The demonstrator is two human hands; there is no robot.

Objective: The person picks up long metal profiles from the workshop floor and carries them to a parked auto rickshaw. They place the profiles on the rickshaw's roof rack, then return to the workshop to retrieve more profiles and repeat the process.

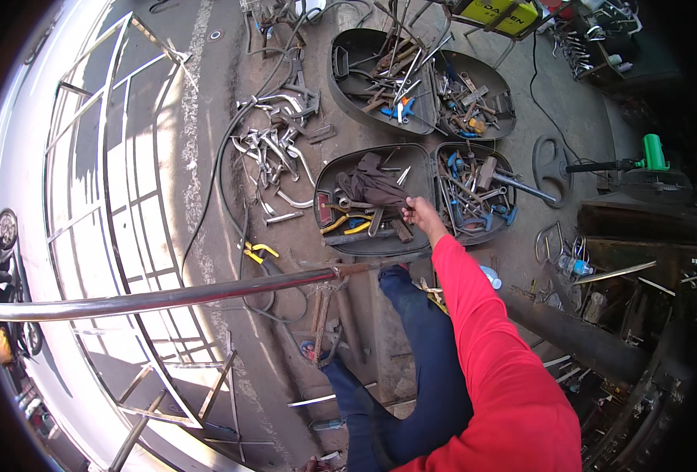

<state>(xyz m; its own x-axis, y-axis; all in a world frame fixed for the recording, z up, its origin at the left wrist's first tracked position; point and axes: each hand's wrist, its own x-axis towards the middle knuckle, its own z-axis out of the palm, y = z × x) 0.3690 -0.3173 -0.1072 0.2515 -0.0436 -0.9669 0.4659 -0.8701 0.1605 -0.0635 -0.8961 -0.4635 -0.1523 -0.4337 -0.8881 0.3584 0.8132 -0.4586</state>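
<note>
My right hand [419, 214], in a red sleeve, reaches forward over an open dark tool case. Its fingers are closed on the edge of a crumpled brown cloth [372, 182] lying in the case. Beside the cloth are yellow-handled pliers [347, 222] and other metal tools. The case's right half [494, 224] holds a hammer [487, 171], wrenches and blue-handled tools. At the bottom edge, a small bit of what looks like my left hand [314, 465] shows, with its fingers too cut off to read.
A long metal pipe [167, 300] crosses before my legs. Bent metal pieces [273, 149] lie left of the cases. Another tool case [360, 55] stands behind. Yellow-handled pliers [260, 250], hoses, a green-topped stand [655, 153] and a metal frame [112, 71] surround the spot.
</note>
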